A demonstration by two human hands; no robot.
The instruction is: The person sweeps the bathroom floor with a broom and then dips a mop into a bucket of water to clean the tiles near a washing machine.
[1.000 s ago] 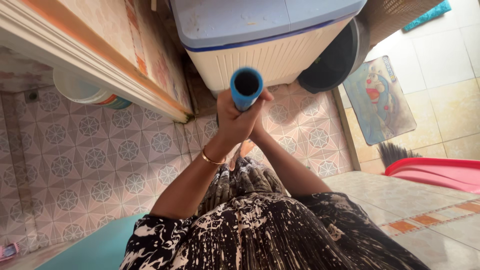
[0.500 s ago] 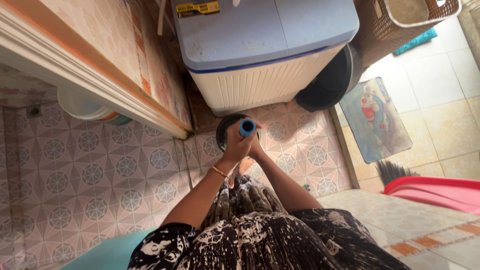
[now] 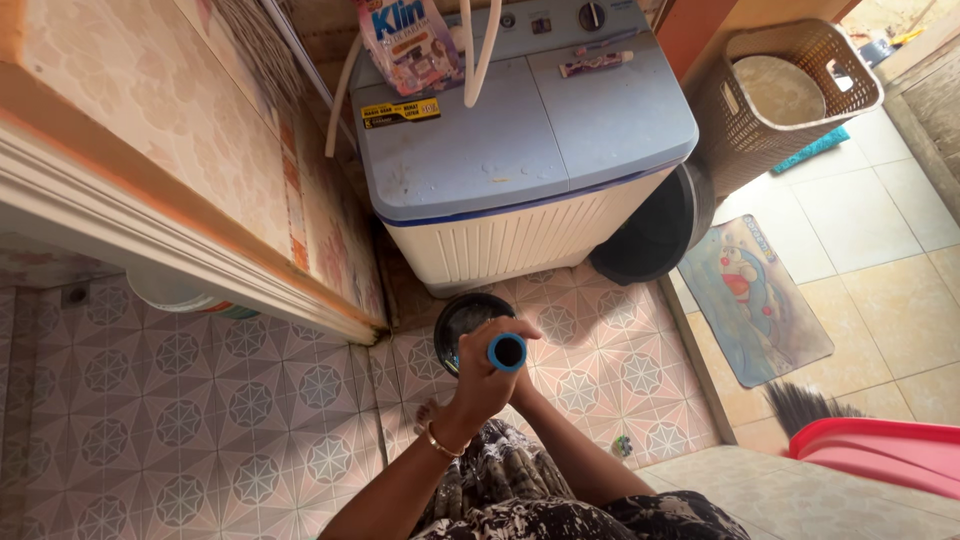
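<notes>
Head view: both my hands, left (image 3: 478, 385) over the mostly hidden right, grip a blue-ended handle (image 3: 507, 352) upright at frame centre, its dark round head (image 3: 463, 322) on tiled floor (image 3: 200, 400) before the washing machine (image 3: 520, 160); progress indeterminate.

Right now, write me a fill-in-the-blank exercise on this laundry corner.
1. Both hands grip a handle with a ____ end cap.
2. The washing machine stands against the wall, and a soap packet lies on its ____.
3. The woven basket stands to the ____ of the washing machine.
4. The dustpan at the lower right is ____.

Missing words: blue; lid; right; red
</notes>
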